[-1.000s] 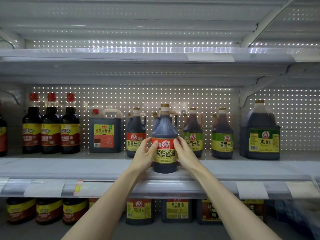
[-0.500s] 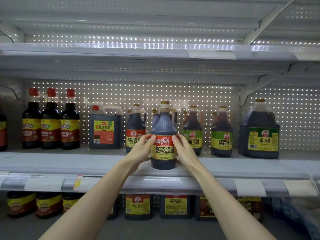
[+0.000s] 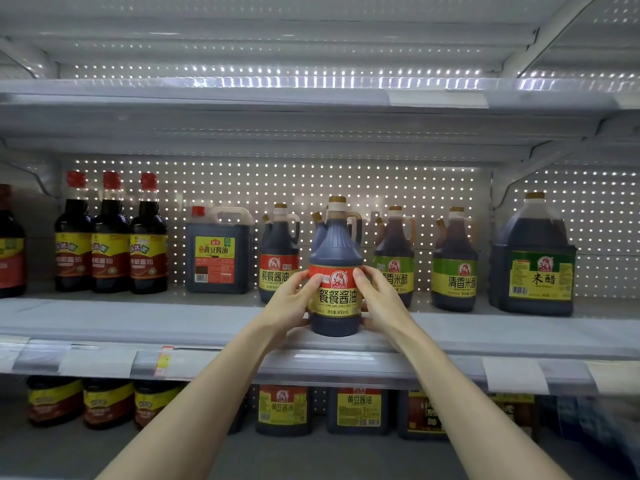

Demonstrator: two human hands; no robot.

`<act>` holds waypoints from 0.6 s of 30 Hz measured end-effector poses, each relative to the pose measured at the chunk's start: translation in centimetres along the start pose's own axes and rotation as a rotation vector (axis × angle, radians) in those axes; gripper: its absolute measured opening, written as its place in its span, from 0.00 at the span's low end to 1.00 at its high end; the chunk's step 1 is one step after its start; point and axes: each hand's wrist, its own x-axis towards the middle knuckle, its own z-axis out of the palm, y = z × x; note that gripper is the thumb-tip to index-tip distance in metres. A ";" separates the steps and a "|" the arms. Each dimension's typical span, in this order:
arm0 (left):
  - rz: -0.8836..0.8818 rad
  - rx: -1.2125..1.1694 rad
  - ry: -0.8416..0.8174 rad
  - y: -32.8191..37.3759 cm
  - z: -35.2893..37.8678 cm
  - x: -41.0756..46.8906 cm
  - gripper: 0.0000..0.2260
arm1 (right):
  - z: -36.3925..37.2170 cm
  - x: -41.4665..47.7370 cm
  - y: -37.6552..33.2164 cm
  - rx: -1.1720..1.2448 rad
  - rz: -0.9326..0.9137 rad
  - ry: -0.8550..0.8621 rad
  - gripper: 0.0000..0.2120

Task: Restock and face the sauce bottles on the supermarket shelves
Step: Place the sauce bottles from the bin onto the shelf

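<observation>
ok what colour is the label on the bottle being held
Red on top, yellow below, on the held bottle; seen in the head view.

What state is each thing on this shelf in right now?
Held bottle: upright, capped, label forward, at the front of the shelf.
Left hand: grips the bottle's left side.
Right hand: grips its right side.
Red-capped bottles: upright, capped, set back.
Vinegar jug: upright, capped.

The near soy sauce jug (image 3: 334,237) is dark navy-brown, with a tan cap and a label red above and yellow below. To its right, two vinegar jugs (image 3: 454,258) carry green-and-yellow labels, and far left three dark bottles (image 3: 110,226) have red caps. The grey back panel (image 3: 242,181) is dotted with rows of bright white holes.
</observation>
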 end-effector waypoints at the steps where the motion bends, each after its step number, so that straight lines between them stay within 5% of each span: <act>1: 0.003 0.001 0.006 0.0 0.0 0.0 0.19 | 0.0 0.0 0.0 0.007 0.003 -0.006 0.20; 18: -0.009 0.000 -0.010 0.0 -0.2 0.1 0.17 | 0.2 0.3 0.3 -0.029 -0.003 0.026 0.22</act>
